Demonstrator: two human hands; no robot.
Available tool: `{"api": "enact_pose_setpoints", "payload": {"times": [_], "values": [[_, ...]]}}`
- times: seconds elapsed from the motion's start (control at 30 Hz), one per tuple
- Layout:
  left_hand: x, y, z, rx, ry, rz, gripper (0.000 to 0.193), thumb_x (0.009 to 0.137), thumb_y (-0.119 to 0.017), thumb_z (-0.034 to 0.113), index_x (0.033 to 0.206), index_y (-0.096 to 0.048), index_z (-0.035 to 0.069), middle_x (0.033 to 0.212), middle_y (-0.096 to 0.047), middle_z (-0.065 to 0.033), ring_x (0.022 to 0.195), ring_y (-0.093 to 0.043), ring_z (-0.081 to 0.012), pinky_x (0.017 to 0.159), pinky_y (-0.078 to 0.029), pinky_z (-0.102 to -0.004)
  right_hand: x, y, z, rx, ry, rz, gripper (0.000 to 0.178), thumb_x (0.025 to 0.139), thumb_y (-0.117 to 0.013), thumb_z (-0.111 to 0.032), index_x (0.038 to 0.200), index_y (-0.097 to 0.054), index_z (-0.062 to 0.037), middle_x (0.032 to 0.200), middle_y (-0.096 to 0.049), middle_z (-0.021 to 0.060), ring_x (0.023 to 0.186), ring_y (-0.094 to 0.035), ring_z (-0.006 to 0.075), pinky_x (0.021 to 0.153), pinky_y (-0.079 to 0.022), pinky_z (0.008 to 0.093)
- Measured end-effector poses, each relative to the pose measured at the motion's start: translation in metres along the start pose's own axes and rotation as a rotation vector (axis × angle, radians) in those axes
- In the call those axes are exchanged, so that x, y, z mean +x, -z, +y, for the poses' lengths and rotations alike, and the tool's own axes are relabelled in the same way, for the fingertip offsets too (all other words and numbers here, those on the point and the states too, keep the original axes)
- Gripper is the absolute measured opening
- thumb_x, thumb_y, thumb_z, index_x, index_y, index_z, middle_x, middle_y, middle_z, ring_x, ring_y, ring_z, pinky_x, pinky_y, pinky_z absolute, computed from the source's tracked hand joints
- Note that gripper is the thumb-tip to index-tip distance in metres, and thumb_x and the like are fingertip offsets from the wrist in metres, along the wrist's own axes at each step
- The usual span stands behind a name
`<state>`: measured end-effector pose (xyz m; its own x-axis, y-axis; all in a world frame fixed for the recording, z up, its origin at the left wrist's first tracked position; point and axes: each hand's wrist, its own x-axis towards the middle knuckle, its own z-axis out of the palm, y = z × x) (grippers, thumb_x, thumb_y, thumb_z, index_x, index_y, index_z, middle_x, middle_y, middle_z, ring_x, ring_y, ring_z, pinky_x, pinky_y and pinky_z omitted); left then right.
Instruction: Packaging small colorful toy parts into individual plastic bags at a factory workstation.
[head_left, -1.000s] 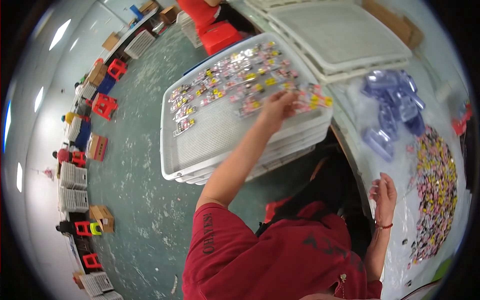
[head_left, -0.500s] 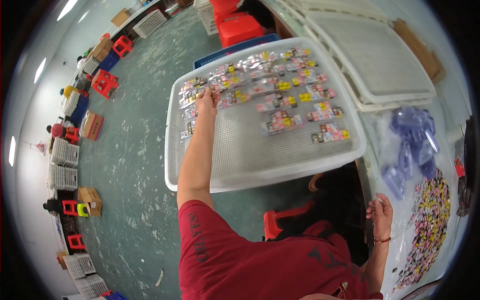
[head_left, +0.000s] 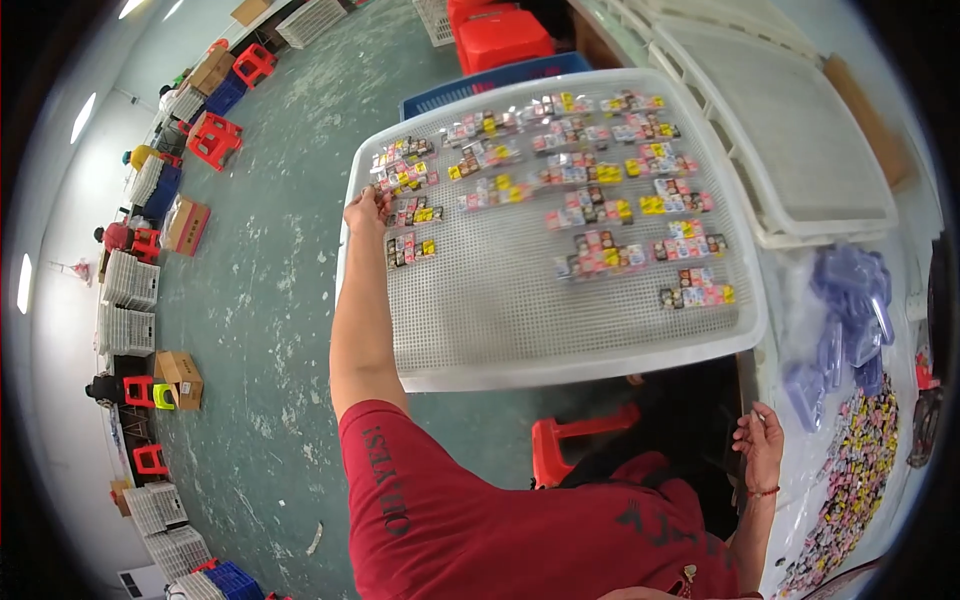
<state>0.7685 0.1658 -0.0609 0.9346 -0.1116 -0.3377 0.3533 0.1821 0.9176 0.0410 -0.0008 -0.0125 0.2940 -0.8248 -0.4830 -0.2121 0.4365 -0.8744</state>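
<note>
My left arm reaches out to the left side of a large white perforated tray. At its end my left hand has its fingers curled together beside a clear pack of small coloured pieces; whether it grips anything is hidden. Several similar packs in black, pink, white and yellow lie in rows across the tray. Over the table's edge at the right, my right hand is raised, with thumb and forefinger close together in a pinch. What it holds, if anything, is too small to make out.
On the table at right lie bluish clear plastic trays and a heap of small coloured pieces. Stacked white trays stand behind. A blue crate and red stools are beyond my tray. People sit along the left wall.
My left hand has moved left, from above the packs to the tray's left side. My view has shifted slightly, and the right hand keeps its pinch near the same place.
</note>
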Motion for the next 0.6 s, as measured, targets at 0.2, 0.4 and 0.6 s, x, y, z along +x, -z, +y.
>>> {"api": "enact_pose_setpoints", "payload": {"times": [0.2, 0.4, 0.6], "values": [[0.009, -0.004, 0.002, 0.052, 0.016, 0.043, 0.017, 0.092, -0.057, 0.01, 0.098, -0.055, -0.005, 0.081, -0.064, -0.0146, 0.063, -0.064, -0.0214, 0.047, -0.052, -0.0279, 0.006, -0.005, -0.003, -0.012, -0.015, 0.007, 0.029, 0.095, -0.056, -0.02, 0.121, -0.052, -0.0063, 0.087, -0.061, 0.004, 0.067, -0.058, 0.0091, 0.053, -0.048, 0.0203], [0.009, -0.005, 0.004, 0.103, 0.033, 0.032, 0.016, 0.093, -0.056, 0.011, 0.096, -0.056, -0.005, 0.079, -0.064, -0.0132, 0.061, -0.064, -0.0204, 0.047, -0.052, -0.0282, 0.01, -0.007, -0.001, -0.017, -0.026, 0.007, 0.03, 0.095, -0.057, -0.021, 0.121, -0.052, -0.0067, 0.087, -0.061, 0.0033, 0.066, -0.058, 0.0084, 0.053, -0.048, 0.0198], [0.005, 0.015, 0.007, -0.04, 0.038, -0.023, 0.017, 0.093, -0.057, 0.012, 0.1, -0.056, -0.003, 0.078, -0.063, -0.0118, 0.059, -0.062, -0.0195, 0.048, -0.051, -0.0274, 0.011, -0.008, -0.002, -0.021, -0.025, -0.01, 0.03, 0.094, -0.058, -0.021, 0.12, -0.053, -0.0071, 0.087, -0.062, 0.0028, 0.066, -0.057, 0.0076, 0.053, -0.047, 0.0195]]}}
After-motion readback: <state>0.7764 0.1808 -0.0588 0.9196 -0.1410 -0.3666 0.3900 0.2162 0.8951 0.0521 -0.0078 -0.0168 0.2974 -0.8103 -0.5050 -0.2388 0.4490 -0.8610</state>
